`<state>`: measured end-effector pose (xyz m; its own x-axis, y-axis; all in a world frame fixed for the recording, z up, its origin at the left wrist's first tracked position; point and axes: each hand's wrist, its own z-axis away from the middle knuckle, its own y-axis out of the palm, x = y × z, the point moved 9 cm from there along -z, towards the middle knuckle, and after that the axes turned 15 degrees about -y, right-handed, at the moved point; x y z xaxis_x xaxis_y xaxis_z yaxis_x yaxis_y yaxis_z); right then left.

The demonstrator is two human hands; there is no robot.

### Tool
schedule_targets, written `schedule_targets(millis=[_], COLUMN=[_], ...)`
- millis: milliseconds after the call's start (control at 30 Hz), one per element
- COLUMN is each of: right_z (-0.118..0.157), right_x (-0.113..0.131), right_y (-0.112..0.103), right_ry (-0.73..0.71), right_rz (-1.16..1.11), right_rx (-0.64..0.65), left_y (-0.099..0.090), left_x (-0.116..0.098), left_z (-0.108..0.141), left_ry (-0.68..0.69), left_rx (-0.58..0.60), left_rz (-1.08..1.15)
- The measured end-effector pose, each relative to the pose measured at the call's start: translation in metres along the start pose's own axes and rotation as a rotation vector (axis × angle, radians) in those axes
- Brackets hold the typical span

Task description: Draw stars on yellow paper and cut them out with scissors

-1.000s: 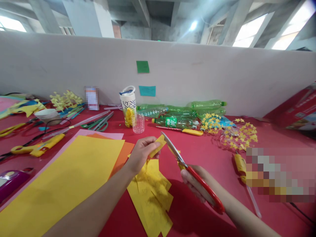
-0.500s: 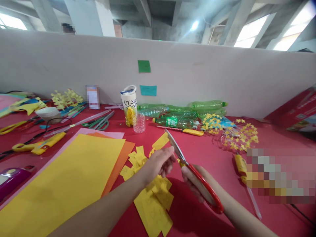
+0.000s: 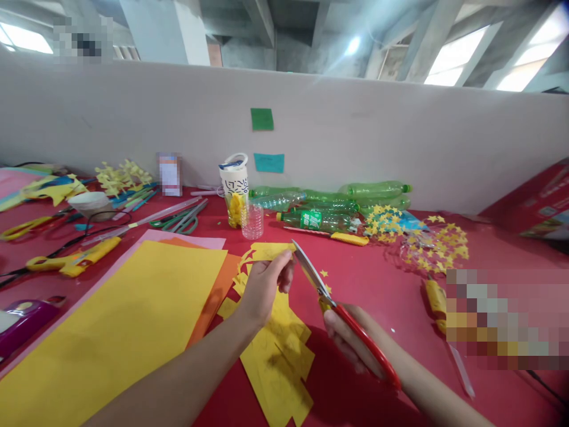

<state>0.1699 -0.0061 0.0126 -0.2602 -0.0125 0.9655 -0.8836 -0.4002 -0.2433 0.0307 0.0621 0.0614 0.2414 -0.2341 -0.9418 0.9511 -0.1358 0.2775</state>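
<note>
My right hand (image 3: 351, 338) is wrapped round the red handles of a pair of scissors (image 3: 313, 273), whose blades point up and to the left. Pinched in my left hand (image 3: 269, 281) is a strip of yellow paper (image 3: 269, 251); its right end meets the scissor tips. Beneath my left forearm and hand lies a heap of yellow paper pieces (image 3: 284, 362) with faint drawn lines. A few small yellow stars (image 3: 324, 273) rest on the red table just right of the blades. Part of the strip is hidden by my fingers.
Yellow sheets (image 3: 133, 308) over orange and pink ones lie at left, beside a yellow glue gun (image 3: 89, 258). A patterned tumbler (image 3: 234, 181), a clear plastic cup (image 3: 252, 222), green bottles (image 3: 329, 220) and a yellow cutter (image 3: 350, 239) stand or lie behind. Star clusters (image 3: 438, 243) sit at right.
My left hand has shifted left and turned, bringing the yellow strip left with it. The scissor tips have moved slightly left and down, and the small stars beside the blades now show.
</note>
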Motion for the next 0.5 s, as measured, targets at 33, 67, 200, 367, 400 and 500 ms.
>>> schedule_targets(millis=[33, 67, 200, 367, 400, 500], right_z=[0.0002, 0.0005, 0.0013, 0.0013, 0.0011, 0.0004], right_x=[0.0022, 0.0041, 0.0091, 0.0075, 0.0071, 0.0031], right_y=[0.0007, 0.0014, 0.0035, 0.0013, 0.0006, -0.0011], right_ry=[-0.011, -0.022, -0.072, -0.098, -0.104, -0.09], right_rz=[0.005, 0.008, 0.011, 0.031, 0.034, 0.015], right_rx=[0.014, 0.027, 0.075, 0.08, 0.075, 0.05], left_y=[-0.0001, -0.0004, -0.0023, -0.0024, -0.0023, -0.0019], left_x=[-0.0002, -0.0003, 0.0007, 0.0008, 0.0009, 0.0024], left_z=[0.0, -0.0001, -0.0012, -0.0019, -0.002, -0.0028], left_ry=[0.0, -0.001, -0.013, -0.009, -0.007, -0.014], left_rx=[0.002, 0.002, -0.014, -0.009, -0.005, 0.008], left_rz=[0.006, 0.013, 0.037, 0.032, 0.03, 0.026])
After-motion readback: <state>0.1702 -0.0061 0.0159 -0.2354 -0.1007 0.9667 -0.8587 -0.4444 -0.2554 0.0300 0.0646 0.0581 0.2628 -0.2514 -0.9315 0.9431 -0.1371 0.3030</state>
